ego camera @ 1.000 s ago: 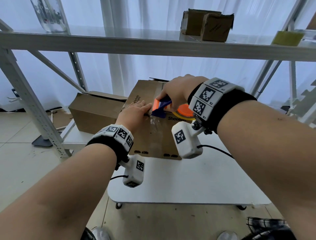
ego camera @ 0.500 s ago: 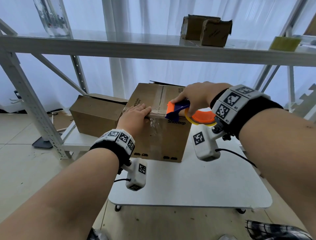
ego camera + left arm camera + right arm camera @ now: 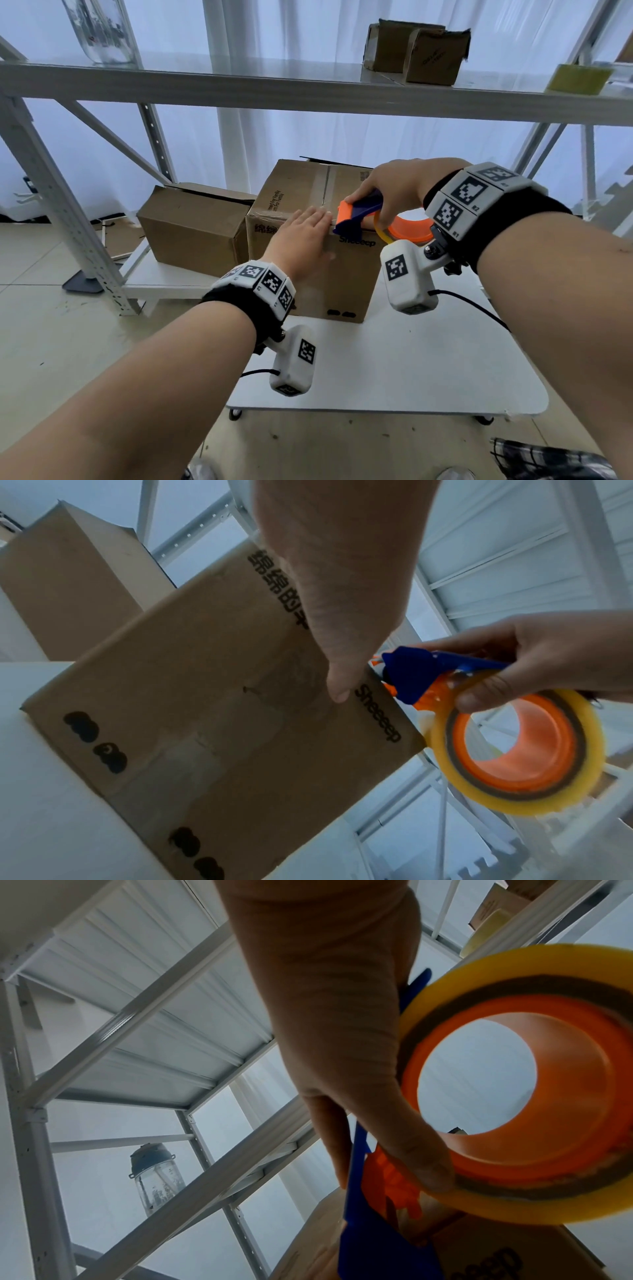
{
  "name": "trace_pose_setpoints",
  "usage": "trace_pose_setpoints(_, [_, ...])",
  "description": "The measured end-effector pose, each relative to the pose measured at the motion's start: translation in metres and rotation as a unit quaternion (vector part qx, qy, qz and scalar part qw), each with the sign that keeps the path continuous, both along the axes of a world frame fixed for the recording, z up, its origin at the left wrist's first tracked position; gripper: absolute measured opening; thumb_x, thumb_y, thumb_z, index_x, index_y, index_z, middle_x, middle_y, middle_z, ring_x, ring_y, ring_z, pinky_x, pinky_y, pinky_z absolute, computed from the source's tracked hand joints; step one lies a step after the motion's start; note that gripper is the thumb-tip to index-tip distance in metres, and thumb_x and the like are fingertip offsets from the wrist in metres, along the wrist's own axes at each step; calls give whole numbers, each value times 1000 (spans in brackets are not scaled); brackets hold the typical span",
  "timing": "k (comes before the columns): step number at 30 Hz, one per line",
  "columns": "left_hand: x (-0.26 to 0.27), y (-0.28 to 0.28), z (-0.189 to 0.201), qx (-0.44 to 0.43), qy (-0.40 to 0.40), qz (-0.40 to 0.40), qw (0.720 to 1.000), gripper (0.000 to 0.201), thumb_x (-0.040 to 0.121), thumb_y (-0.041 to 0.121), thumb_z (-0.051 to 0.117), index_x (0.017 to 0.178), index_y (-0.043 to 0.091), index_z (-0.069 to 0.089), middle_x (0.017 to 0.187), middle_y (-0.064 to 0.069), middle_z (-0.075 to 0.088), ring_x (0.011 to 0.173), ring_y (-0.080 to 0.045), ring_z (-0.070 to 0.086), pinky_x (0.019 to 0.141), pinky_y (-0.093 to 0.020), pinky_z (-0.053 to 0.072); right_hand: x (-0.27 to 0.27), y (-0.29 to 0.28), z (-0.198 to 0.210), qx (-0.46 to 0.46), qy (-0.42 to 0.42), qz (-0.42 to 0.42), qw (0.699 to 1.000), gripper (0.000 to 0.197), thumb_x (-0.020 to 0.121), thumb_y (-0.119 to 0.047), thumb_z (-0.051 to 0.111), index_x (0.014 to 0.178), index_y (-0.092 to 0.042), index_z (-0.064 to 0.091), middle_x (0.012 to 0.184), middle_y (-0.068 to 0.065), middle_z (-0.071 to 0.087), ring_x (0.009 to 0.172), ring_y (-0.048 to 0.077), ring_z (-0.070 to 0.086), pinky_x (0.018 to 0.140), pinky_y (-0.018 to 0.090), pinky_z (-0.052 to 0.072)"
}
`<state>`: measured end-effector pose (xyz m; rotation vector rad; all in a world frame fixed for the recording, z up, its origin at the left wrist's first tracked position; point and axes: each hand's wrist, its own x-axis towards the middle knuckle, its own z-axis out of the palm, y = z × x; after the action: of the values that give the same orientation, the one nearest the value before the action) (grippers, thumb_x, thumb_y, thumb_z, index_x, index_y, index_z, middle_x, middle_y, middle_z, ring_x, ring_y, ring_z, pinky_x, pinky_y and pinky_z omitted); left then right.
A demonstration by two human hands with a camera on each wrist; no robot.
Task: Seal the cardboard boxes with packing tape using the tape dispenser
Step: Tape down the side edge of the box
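A brown cardboard box (image 3: 294,192) (image 3: 212,723) stands on the white table (image 3: 411,377), with clear tape along its top seam and down its near face. My left hand (image 3: 301,236) (image 3: 339,615) lies flat over the box's front top edge, fingers straight, thumb on the near face. My right hand (image 3: 394,192) (image 3: 342,1042) grips the blue and orange tape dispenser (image 3: 359,216) (image 3: 411,674) (image 3: 369,1218) with its yellowish tape roll (image 3: 407,229) (image 3: 514,750) (image 3: 514,1085). The dispenser's head sits at the box's front top edge, right of my left hand.
A second cardboard box (image 3: 195,222) with a loose flap stands behind and left on a lower shelf. A white metal rack (image 3: 308,92) spans overhead, bearing two small boxes (image 3: 418,51), a glass jar (image 3: 99,31) and a yellow sponge (image 3: 579,78). Bare table lies near me.
My right hand has drawn the dispenser rightward and slightly toward me, off the box's top to its front edge. My left hand has flattened over the front edge.
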<state>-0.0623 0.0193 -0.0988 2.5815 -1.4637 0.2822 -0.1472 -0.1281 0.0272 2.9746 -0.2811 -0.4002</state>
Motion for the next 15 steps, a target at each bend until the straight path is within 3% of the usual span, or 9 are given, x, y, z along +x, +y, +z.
trace_pose_setpoints(3, [11, 11, 4, -10, 0, -3, 1000, 63, 98, 34, 48, 151, 18, 18, 158, -1, 19, 145, -13, 16, 118, -29, 6, 0, 4, 0, -9, -10, -2, 1000, 66, 80, -24, 70, 137, -45, 44, 111, -10, 51, 99, 16, 50, 79, 31, 40])
trace_pose_setpoints(7, [35, 48, 10, 23, 9, 71, 997, 71, 95, 32, 53, 152, 16, 14, 159, -2, 14, 146, -16, 14, 119, -30, 7, 0, 7, -1, 1, -26, -18, 999, 62, 78, -27, 70, 132, -48, 48, 112, -13, 52, 99, 17, 52, 82, 33, 44])
trace_pose_setpoints(10, [34, 47, 10, 40, 12, 96, 995, 79, 93, 40, 53, 152, 13, 9, 160, -4, 10, 147, -17, 10, 120, -32, 6, 1, 6, -2, 1, -27, -22, 999, 62, 78, -29, 70, 132, -48, 48, 112, -11, 51, 100, 18, 52, 80, 33, 43])
trace_pose_setpoints(15, [9, 11, 3, 12, 7, 17, 1000, 79, 92, 40, 56, 152, 16, 11, 159, -3, 12, 147, -17, 9, 119, -31, 2, 1, 2, -4, -19, -36, -18, 999, 61, 78, -34, 69, 132, -50, 47, 108, -13, 50, 98, 17, 51, 77, 32, 39])
